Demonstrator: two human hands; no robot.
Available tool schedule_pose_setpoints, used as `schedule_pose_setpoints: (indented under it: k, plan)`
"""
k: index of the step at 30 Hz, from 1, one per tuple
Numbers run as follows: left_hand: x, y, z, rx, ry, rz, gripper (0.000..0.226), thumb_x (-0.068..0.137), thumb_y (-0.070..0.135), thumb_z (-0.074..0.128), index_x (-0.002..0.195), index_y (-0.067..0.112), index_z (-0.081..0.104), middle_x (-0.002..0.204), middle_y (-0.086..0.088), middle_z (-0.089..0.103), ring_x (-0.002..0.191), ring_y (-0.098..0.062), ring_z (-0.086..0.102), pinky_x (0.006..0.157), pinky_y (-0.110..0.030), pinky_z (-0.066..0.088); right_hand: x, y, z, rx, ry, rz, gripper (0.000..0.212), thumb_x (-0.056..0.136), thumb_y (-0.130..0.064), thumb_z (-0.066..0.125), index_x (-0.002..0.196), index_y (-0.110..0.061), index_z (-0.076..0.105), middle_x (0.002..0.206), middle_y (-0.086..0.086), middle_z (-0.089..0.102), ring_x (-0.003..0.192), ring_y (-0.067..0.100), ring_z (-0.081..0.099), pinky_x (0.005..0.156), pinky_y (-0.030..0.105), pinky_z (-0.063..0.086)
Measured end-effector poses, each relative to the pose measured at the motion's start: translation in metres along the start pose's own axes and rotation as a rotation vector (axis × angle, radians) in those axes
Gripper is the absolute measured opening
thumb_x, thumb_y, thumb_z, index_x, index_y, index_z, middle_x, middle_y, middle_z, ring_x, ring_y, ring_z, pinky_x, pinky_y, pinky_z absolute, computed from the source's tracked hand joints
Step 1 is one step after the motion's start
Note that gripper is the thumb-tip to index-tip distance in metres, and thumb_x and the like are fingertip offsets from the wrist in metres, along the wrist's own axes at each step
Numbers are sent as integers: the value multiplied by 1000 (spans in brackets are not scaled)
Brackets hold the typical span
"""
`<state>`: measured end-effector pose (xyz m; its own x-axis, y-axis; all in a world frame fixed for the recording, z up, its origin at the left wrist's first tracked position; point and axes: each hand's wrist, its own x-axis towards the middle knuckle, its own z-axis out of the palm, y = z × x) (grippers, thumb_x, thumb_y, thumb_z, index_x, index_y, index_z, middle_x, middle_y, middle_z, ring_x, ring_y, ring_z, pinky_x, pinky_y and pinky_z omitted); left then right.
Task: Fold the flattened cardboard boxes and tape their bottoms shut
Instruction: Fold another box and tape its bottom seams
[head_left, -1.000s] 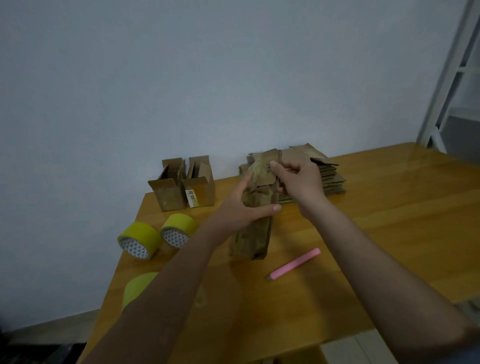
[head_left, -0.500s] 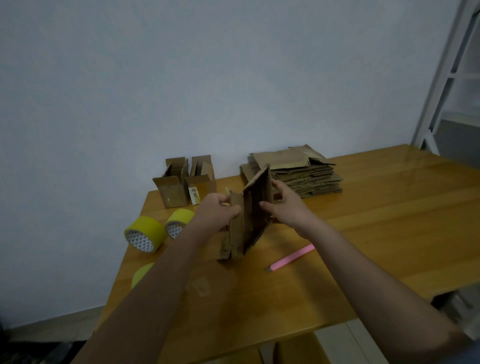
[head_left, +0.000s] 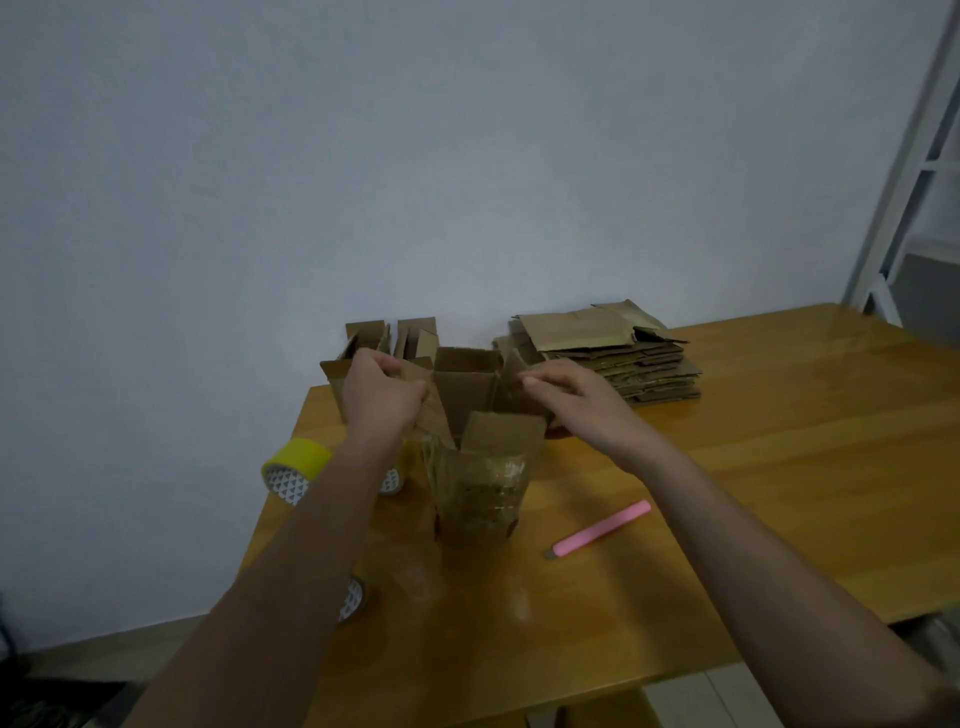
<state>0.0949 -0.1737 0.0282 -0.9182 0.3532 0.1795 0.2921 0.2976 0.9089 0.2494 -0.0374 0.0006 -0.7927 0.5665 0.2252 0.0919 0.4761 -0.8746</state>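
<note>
So your cardboard box is standing upright on the wooden table, opened into a tube with all four top flaps sticking up. Your left hand has its fingers curled round the left flap, gripping it, and your right hand is pinching the right flap at its top edge. The near flap is tilted toward you and the far one stands behind the opening.

The stack of flattened boxes sits behind your right hand near the wall. Two folded boxes stand behind your left hand, partly hidden by it. A yellow tape roll lies at the table's left edge, and two more rolls peek out from under your left forearm. The pink utility knife lies just right of the box, not touching it.
</note>
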Motion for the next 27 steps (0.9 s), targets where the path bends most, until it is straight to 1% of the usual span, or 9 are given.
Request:
schedule_pose_setpoints:
  k: [2, 4, 7, 10, 14, 16, 19, 24, 27]
  plan:
    - [0, -11, 3, -23, -33, -30, 40, 86, 3, 61, 122, 14, 48, 102, -1, 49, 73, -8, 49, 54, -23, 44, -2, 8, 0, 13, -51, 37, 66, 81, -59, 60, 135, -21, 55, 136, -10, 45, 121, 9, 47, 95, 27, 47]
    - [1, -18, 5, -80, -107, -78, 56, 87, 5, 63, 137, 17, 40, 111, -2, 49, 80, -11, 53, 60, -24, 49, -1, 17, 0, -27, -44, 46, 85, 71, -58, 70, 143, -20, 47, 142, -12, 40, 125, 6, 41, 101, 26, 42]
    - [5, -22, 7, -248, -321, -211, 77, 85, 5, 64, 148, 29, 27, 125, -8, 49, 100, -23, 56, 72, -35, 56, 4, 27, 4, -94, 8, 16, 84, 74, -39, 81, 145, -15, 43, 144, -8, 39, 123, 5, 38, 96, 18, 39]
    - [6, -24, 12, -368, -467, -259, 83, 82, -7, 53, 151, 30, 23, 141, -7, 40, 112, -27, 51, 72, -36, 52, 9, 31, 10, -113, 47, -2, 85, 73, -32, 84, 145, -13, 43, 144, -4, 41, 128, 13, 41, 108, 36, 42]
    - [8, -30, 14, -492, -529, -272, 77, 77, -12, 40, 145, 24, 33, 142, 1, 46, 122, -28, 49, 95, -45, 51, 14, 32, 11, -178, 34, -38, 84, 74, -27, 84, 146, -13, 42, 146, -3, 40, 131, 13, 39, 110, 38, 40]
    - [8, -31, 12, -562, -551, -282, 70, 78, -12, 38, 139, 20, 38, 134, -1, 53, 116, -27, 55, 87, -41, 55, 18, 31, 7, -192, 15, -52, 81, 75, -21, 82, 146, -15, 43, 147, -4, 40, 131, 14, 39, 111, 39, 39]
    - [6, -30, 8, -578, -564, -260, 51, 84, -9, 44, 131, 12, 49, 125, -4, 60, 91, -19, 61, 58, -24, 54, 28, 28, -1, -227, -20, -56, 78, 77, -13, 80, 146, -18, 43, 148, -7, 39, 134, 13, 37, 112, 38, 38]
    - [8, -35, 6, -658, -586, -288, 35, 91, 1, 50, 125, 7, 54, 116, -9, 62, 78, -18, 65, 62, -25, 55, 41, 29, -4, -215, -87, -35, 76, 80, -7, 77, 146, -25, 43, 148, -9, 39, 132, 15, 38, 109, 36, 40]
    - [11, -40, 3, -683, -598, -297, 43, 86, -5, 36, 125, 3, 52, 119, -12, 58, 85, -24, 60, 59, -27, 55, 40, 36, 0, -97, -3, -22, 70, 77, -10, 80, 137, -31, 50, 134, -7, 50, 114, 15, 51, 91, 28, 48]
